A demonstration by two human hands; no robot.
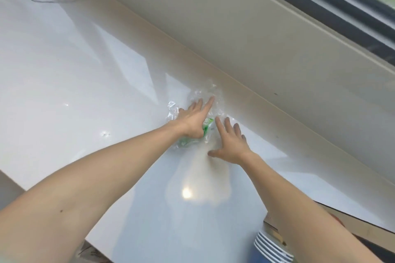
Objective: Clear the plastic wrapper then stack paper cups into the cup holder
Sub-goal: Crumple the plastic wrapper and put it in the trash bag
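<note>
Both hands flatten the plastic wrapper against the table at twelve o'clock: left hand pressing open-fingered, right hand splayed, grip empty.

I see bare desk wide open to the left. The raised ledge blocks the far side, with the crumpled wrapper against it; stacked cups crowd the near-right edge.

Two bare forearms extended forward, converging, left hand palm down, fingers spread and straight, index finger reaching farthest, right hand palm down just beside it, fingers splayed flat, thumb pointing left, wrists straight
</note>
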